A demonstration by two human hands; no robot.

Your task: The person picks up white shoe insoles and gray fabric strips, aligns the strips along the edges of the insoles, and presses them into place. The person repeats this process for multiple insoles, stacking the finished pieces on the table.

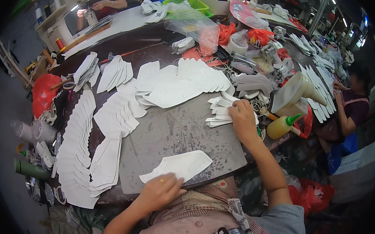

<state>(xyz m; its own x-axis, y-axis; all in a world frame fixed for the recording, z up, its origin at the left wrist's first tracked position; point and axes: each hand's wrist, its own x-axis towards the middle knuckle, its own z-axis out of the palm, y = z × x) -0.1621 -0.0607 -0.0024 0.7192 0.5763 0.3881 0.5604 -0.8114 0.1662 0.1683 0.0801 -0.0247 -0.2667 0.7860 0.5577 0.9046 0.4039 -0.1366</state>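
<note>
In front of me a flat white cut-out piece [186,165], shaped like a shoe upper with faint drawn lines, lies on the grey work board [176,137]. My left hand [163,190], slightly blurred and wearing a ring, rests over its near-left edge with the fingers laid out rather flat. To the right, my right hand [242,118] has its fingertips pinched together at a small pile of narrow white pieces [219,110]. The pinched edge is mostly hidden under the fingers. Overlapping fans of larger white pieces [172,85] curve around the board's far and left sides.
A long white fan [76,154] lines the table's left side. On the right stand a yellow glue bottle [279,127] with green tip and a pale plastic container [290,94], amid clutter. A red bag [45,94] lies far left. Another person [353,102] works at right.
</note>
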